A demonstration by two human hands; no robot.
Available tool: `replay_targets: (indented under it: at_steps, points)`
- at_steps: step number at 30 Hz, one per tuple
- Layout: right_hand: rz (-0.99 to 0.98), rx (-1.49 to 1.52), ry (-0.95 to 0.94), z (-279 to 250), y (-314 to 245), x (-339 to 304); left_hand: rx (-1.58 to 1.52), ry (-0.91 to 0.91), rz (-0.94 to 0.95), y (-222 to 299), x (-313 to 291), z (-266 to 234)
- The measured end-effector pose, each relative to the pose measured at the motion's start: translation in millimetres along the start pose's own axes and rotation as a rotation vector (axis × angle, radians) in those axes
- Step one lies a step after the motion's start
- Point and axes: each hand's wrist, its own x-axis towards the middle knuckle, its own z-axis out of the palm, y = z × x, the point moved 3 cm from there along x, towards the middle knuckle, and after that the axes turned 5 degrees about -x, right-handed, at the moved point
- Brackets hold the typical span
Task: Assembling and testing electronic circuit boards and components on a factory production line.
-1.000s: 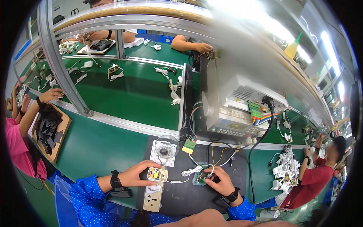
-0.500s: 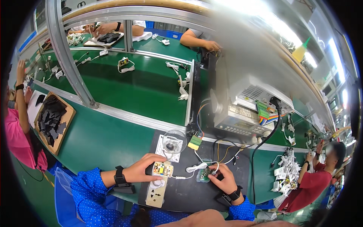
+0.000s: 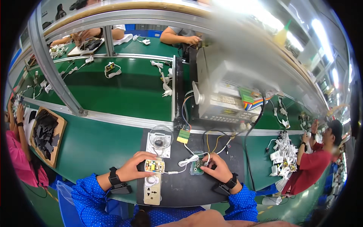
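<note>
Between the thumb and fingers of my left hand [image 3: 133, 167] is a charger circuit board [image 3: 154, 166] in an open white case, held over the top end of a beige power socket strip [image 3: 152, 193]. A white cable [image 3: 186, 162] runs from it, coiled in the middle, to a small green test board [image 3: 196, 167] on the black mat. My right hand [image 3: 219, 169] pinches the cable's plug end at that board's right edge; the fingers partly cover the plug, and whether it is inserted I cannot tell.
Behind the boards stand a white fixture with a round clear cover [image 3: 160, 138] and a green connector block [image 3: 183, 136]. A bench instrument [image 3: 227, 110] with a hanging black cord is beyond. White chargers [image 3: 281, 157] pile up right; a box of black pieces [image 3: 60, 128] lies left. Co-workers sit around.
The whole view has shifted, so the bench appears further left. Both hands keep their hold on the board and the cable's plug end, with little movement over the mat.
</note>
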Motion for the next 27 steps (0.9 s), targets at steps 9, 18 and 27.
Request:
replay_targets:
  at_steps: [9,18,27]
  points:
    - [-0.046,0.163,0.414,-26,-9,-13,-0.195,0.280,0.242,17,-7,-12]
    - [-0.089,0.786,-0.089,28,-75,-46,0.448,0.018,0.287,139,79,46]
    - [-0.347,0.720,0.581,-19,-86,-76,0.770,-0.064,0.820,191,85,65]
